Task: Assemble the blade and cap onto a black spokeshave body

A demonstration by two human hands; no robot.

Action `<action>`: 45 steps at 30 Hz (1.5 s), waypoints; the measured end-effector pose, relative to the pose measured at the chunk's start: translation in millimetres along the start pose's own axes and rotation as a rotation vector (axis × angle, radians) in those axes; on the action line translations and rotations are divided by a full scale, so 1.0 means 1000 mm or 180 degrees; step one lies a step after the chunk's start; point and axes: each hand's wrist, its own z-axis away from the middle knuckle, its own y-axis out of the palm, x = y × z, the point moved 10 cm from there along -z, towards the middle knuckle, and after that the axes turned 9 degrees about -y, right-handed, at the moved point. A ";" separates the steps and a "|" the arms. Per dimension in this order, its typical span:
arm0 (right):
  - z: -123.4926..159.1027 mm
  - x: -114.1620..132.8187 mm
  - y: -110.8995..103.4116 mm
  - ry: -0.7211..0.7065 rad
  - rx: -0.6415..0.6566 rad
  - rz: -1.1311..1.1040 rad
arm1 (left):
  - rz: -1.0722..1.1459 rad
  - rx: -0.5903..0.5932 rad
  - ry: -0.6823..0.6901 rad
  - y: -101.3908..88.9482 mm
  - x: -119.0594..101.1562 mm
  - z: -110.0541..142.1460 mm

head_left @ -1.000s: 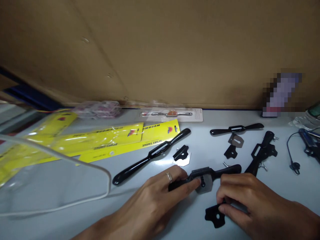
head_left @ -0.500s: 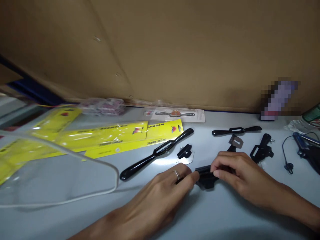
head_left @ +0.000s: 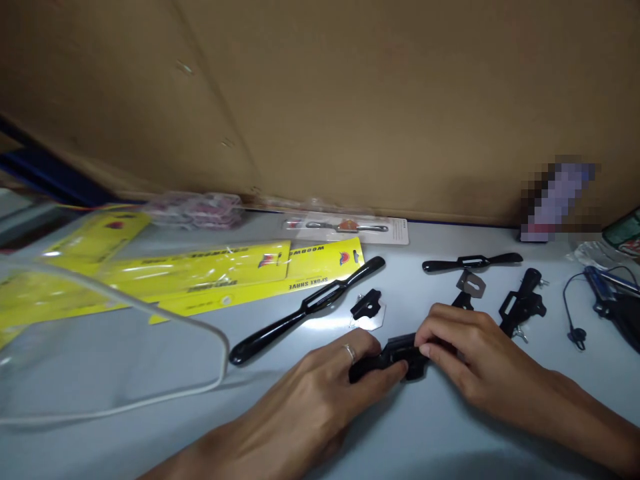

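Seemingly, the black plate (head_left: 416, 369) is being aligned on the lower-centre spokeshave (head_left: 369, 366); left hand (head_left: 317, 387) grips it, right hand (head_left: 473, 348) pinches its edge. Next needs steady, flush contact.

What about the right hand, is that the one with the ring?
No, the ring is on the left hand.

"Where's the black, lobed metal plate (head_left: 416, 369) gone?"

"From in front of the black, two-handled metal tool (head_left: 369, 366) to over its middle."

"And the flat grey metal blade that showed there?"

"Mostly covered now."

"Have the hands shifted?"

"Yes, the right hand (head_left: 467, 343) has come in to the tool's middle, and the left hand (head_left: 315, 387) has a fingertip on the plate, not the blade."
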 end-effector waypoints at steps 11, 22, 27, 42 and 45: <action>0.018 0.033 0.005 -0.0849 -0.0074 0.1430 | -0.0031 -0.0089 -0.0072 -0.008 -0.006 -0.009; 0.023 0.033 0.011 -0.0945 -0.0114 0.1865 | 0.0153 0.0189 -0.0143 0.000 0.000 -0.004; 0.021 0.033 0.013 -0.0931 -0.0045 0.1809 | 0.0104 0.0124 -0.0130 0.000 0.000 -0.003; 0.018 0.030 0.015 -0.0775 0.0076 0.1540 | 0.0188 0.0121 -0.0194 0.002 0.003 -0.001; 0.017 0.033 0.003 -0.0804 -0.0075 0.1587 | 0.0105 0.0142 -0.0161 0.002 0.004 0.001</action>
